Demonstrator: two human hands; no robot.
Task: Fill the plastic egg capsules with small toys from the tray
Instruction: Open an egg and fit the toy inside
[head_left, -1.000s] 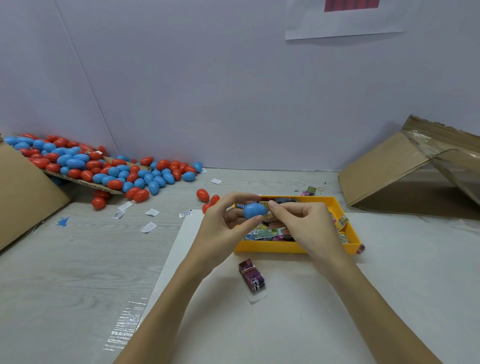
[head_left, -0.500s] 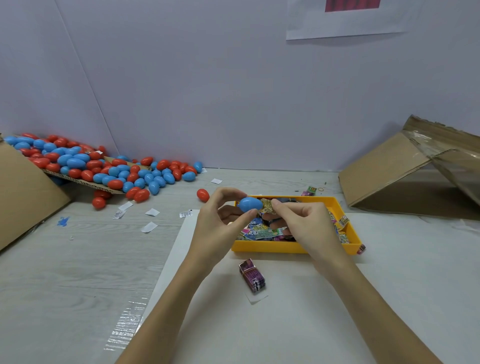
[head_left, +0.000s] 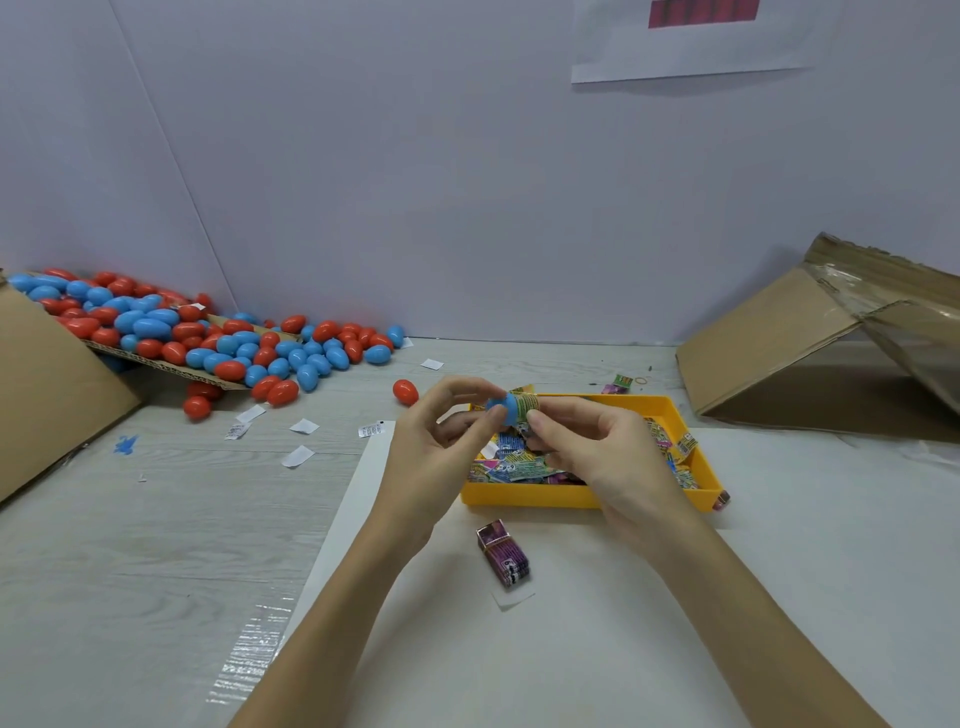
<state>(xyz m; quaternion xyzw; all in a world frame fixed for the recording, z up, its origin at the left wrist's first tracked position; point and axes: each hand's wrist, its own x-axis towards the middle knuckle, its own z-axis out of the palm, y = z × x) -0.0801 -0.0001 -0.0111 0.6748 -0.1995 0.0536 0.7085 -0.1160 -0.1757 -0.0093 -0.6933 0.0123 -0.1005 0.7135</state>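
The left hand (head_left: 434, 457) pinches a blue egg half (head_left: 505, 407) between thumb and fingertips. The right hand (head_left: 597, 457) pinches a toy packet (head_left: 527, 404) at the egg's open end, above the yellow tray (head_left: 524, 494).

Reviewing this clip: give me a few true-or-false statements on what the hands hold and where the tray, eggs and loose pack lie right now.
1. The left hand grips a blue egg capsule. True.
2. The right hand is idle and flat on the table. False: it pinches a small toy packet at the capsule's open end.
3. The yellow tray holds colourful packets. True.
4. The pile of eggs lies at the far right. False: it lies far left, spilling from a cardboard flap.
5. A purple pack lies inside the tray. False: it lies on the white sheet in front of the tray.
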